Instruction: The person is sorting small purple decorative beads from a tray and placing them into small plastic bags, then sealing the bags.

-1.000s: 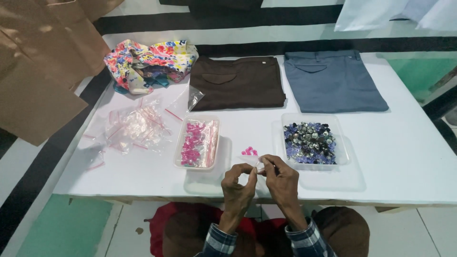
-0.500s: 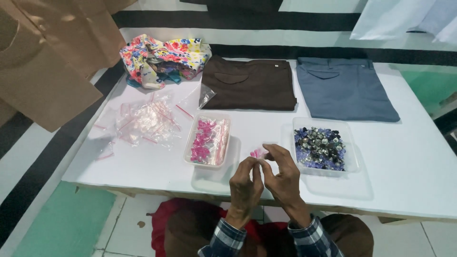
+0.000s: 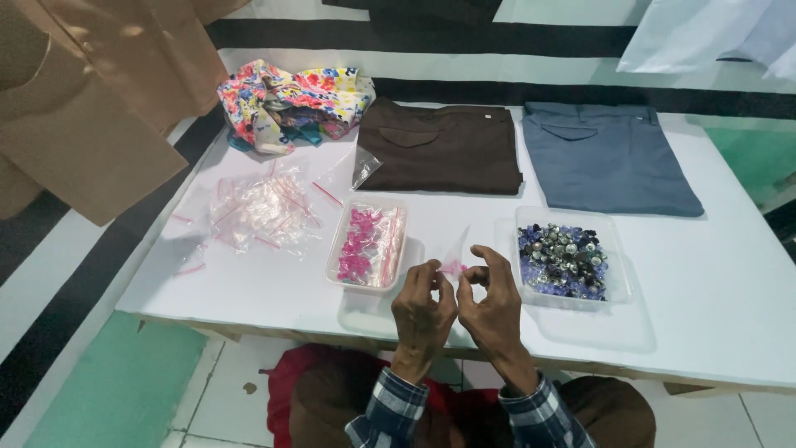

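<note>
1. Both hands meet just above the near edge of the white table point(image 3: 713, 299). The left hand point(image 3: 421, 309) and right hand point(image 3: 491, 309) pinch a small clear plastic bag point(image 3: 455, 253) between their fingertips, with a few pink bits at its bottom.
2. The grip is closed on the bag from both sides, thumbs and forefingers pressed together.
3. Compared with a second ago, the hands have lifted slightly and the bag now stands upright above the fingers rather than lying low between them.
4. Just left of the grip sits a clear tray of pink beads point(image 3: 366, 246); just right of it, a tray of dark blue and silver beads point(image 3: 564, 260).
5. Farther left lies a heap of empty bags point(image 3: 257, 211).
6. Beyond the grip lie a folded brown garment point(image 3: 444, 149), a grey-blue one point(image 3: 609, 158) and a flowered cloth point(image 3: 290, 104).
</note>
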